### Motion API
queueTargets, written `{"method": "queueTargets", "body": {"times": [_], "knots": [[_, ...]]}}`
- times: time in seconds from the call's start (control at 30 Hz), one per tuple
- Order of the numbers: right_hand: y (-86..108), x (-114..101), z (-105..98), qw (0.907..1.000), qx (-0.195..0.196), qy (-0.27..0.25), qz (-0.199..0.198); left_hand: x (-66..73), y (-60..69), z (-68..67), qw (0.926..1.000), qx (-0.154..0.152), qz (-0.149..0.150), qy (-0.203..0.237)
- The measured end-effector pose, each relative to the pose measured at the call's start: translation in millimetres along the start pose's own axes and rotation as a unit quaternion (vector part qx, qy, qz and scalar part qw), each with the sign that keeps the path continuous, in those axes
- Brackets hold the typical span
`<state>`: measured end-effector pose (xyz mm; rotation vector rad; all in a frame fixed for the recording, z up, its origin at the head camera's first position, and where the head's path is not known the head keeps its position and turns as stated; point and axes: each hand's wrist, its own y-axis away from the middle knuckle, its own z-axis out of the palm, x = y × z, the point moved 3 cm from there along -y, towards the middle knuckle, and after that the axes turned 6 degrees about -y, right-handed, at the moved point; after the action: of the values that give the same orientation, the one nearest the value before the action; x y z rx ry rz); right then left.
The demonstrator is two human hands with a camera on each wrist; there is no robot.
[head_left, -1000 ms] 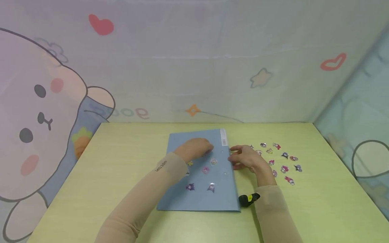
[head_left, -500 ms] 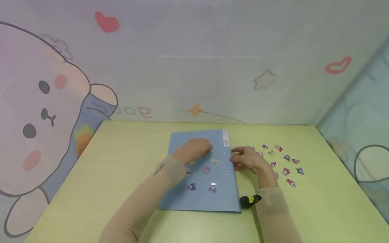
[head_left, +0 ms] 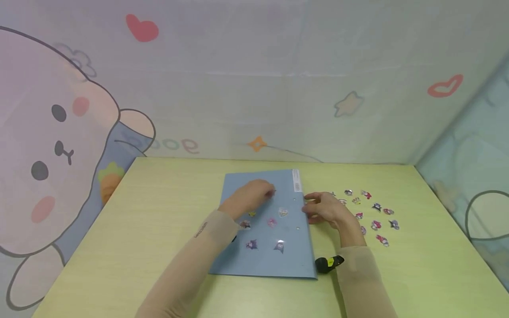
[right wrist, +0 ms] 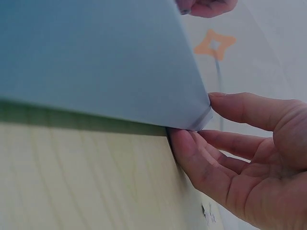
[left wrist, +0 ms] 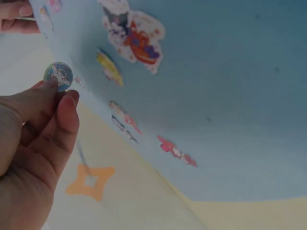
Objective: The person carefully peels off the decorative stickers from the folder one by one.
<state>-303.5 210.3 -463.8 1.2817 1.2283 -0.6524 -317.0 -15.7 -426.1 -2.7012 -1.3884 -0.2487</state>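
Observation:
A blue folder [head_left: 294, 251] lies on the table with several character stickers on its cover. Above its upper part, the left hand [head_left: 248, 196] pinches a small round sticker [left wrist: 58, 76] between thumb and fingers, plain in the left wrist view. At the folder's right edge, the right hand [head_left: 328, 208] holds the border, its thumb on top and fingers along the side, as the right wrist view shows. On the cover sit a purple sticker [head_left: 252, 244], a grey one [head_left: 279, 246] and a pink one [head_left: 272, 222]. The left forearm hides part of the folder's left side.
Several loose stickers [head_left: 376, 225] are scattered on the table right of the right hand. A black and yellow object [head_left: 329, 263] is by the right sleeve, near the folder's lower right corner. A printed cloth [head_left: 246, 88] hangs behind the table [head_left: 119, 229].
The left hand has lifted off the cover slightly and moved a little left. A dark and reddish sticker beside the left sleeve shows more now. The right hand stays at the folder's edge.

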Motion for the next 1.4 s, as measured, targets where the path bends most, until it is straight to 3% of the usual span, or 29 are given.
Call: {"method": "queueTargets", "body": {"times": [0.27, 0.37, 0.57, 0.77, 1.2, 1.4], "knots": [[2.1, -1.9, 0.1, 1.0, 0.002, 0.002, -0.003, -18.8, 16.4, -15.5, 0.996, 0.053, -0.009, 0.072], [2.1, -2.1, 0.8, 1.0, 0.002, 0.005, -0.003, -31.0, 30.0, -18.4, 0.9895, 0.071, -0.039, 0.12], [1.6, -1.6, 2.4, 1.0, 0.004, 0.005, 0.0, -54.2, 62.8, -25.7, 0.975, 0.113, -0.093, 0.167], [0.4, -1.1, 1.5, 0.9999, 0.005, 0.009, -0.001, -74.9, 89.9, -27.3, 0.9529, 0.107, -0.154, 0.239], [0.2, -3.2, -0.5, 0.9997, 0.001, 0.022, -0.003, -107.6, 119.5, -16.7, 0.945, 0.049, -0.236, 0.222], [-1.7, -4.9, -2.8, 0.9996, 0.003, 0.028, -0.005, -118.8, 124.8, -14.4, 0.9346, 0.021, -0.262, 0.24]]}}
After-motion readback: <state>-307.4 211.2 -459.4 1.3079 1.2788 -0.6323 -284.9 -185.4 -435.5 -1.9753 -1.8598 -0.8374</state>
